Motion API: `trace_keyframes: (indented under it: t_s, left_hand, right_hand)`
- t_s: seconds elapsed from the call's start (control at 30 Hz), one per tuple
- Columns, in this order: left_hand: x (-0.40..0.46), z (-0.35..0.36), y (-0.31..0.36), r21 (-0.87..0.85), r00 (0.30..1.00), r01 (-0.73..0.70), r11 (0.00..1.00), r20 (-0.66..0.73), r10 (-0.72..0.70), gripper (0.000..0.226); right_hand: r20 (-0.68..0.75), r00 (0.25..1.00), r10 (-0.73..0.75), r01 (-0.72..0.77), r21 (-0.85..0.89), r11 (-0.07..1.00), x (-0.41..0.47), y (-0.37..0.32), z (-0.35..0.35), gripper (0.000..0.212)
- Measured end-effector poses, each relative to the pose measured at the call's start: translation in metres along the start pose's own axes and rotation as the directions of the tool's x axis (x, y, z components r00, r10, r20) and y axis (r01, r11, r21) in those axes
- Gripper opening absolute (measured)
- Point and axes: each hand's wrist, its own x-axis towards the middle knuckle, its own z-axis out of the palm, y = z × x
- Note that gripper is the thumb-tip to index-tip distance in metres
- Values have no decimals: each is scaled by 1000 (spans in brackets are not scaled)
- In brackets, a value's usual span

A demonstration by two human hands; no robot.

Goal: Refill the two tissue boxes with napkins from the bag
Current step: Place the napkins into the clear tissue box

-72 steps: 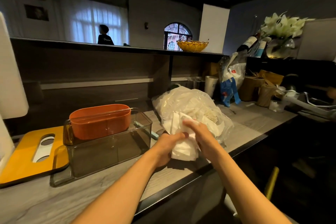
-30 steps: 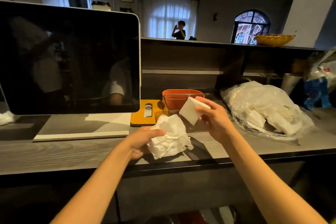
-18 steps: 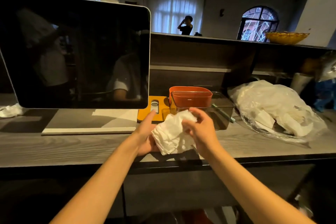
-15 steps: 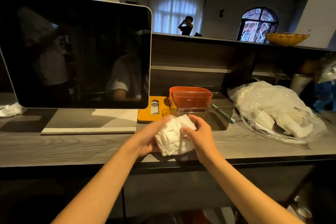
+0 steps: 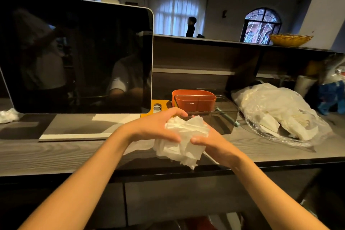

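Note:
A loose bundle of white napkins is held between both hands above the counter's front edge. My left hand curls over its top and left side. My right hand grips it from the right and below. Just behind stands a clear tissue box, open on top, with an orange tissue box sitting in its left end. An orange lid with an oval slot lies flat to their left. The clear plastic bag with more napkins lies on the counter to the right.
A large dark screen on a flat white base stands at the left of the grey counter. A crumpled white tissue lies at far left. A white cup and blue packaging crowd the far right.
After the view swung left from the bag, my right hand brought a separate napkin back onto the bundle. Both hands now hold the bundle, a little lower and closer to me.

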Motion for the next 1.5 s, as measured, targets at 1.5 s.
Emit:
trace_keyframes:
  t_s: [1.5]
  left_hand:
    - [41,93,-24,-532,491,-122,838,-766,-414,16]
  right_hand:
    - [-872,475,-123,107,-82,991,48,41,43,19]
